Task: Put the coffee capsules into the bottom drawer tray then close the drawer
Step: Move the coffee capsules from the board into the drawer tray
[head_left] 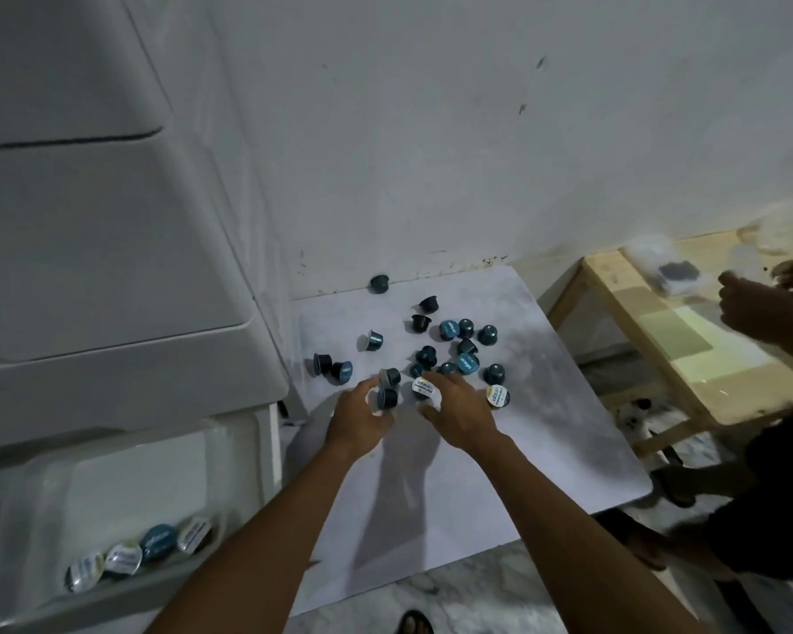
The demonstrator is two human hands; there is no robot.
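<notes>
Several dark blue coffee capsules [449, 345] lie scattered on a white low table [500, 450] in the middle of the view. My left hand [360, 416] grips a couple of capsules [388, 391] at the near edge of the pile. My right hand [456, 411] pinches a white-lidded capsule [423, 387] just beside it. At the lower left the bottom drawer tray [111, 496] of a white plastic drawer unit stands pulled out, with several capsules [140, 551] lying along its front wall.
The white drawer unit [88, 267] fills the left side, its upper drawers closed. A wooden bench [687, 359] stands at the right, with another person's hands [761, 304] over it. A white wall is behind the table. A sandal [415, 623] shows on the marble floor.
</notes>
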